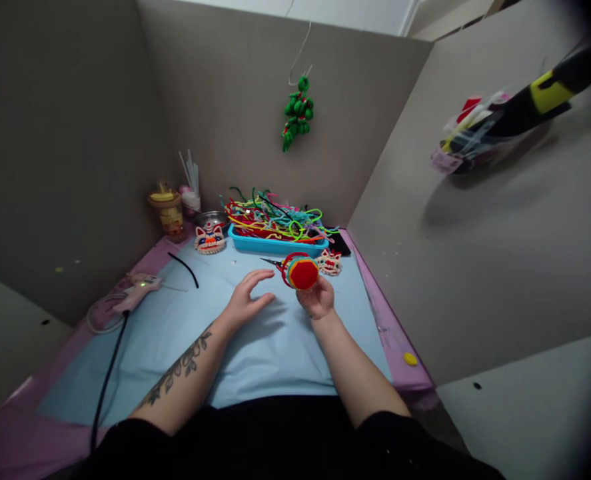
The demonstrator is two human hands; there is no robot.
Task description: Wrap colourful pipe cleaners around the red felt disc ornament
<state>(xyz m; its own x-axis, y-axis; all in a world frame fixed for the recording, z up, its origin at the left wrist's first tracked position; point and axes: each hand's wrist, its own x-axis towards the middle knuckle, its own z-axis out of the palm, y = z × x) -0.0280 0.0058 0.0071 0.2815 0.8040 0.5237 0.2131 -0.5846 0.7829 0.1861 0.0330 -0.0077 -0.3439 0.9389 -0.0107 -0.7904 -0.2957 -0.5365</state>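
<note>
My right hand [318, 299] holds up a round, layered chenille-stem piece [304, 274] with a red face and yellow, teal and red edges. From its left side sticks a thin dark pointed tool tip [271, 261], perhaps scissors; whatever grips that tool is hidden behind the piece. My left hand [248, 300] hovers over the light blue cloth [270, 373], thumb and fingers apart, with nothing in it. Just beyond the right hand lies a small cream-and-red animal-face piece [330, 263]. A similar face with blue and orange parts [210, 239] rests at the back left.
A blue tray [278, 246] heaped with colourful chenille stems stands at the back, before a metal bowl [211, 219] and a cup [171, 217]. A pink glue gun [139, 293] with a cord lies left, near a black stem [185, 268]. Partition walls enclose the table.
</note>
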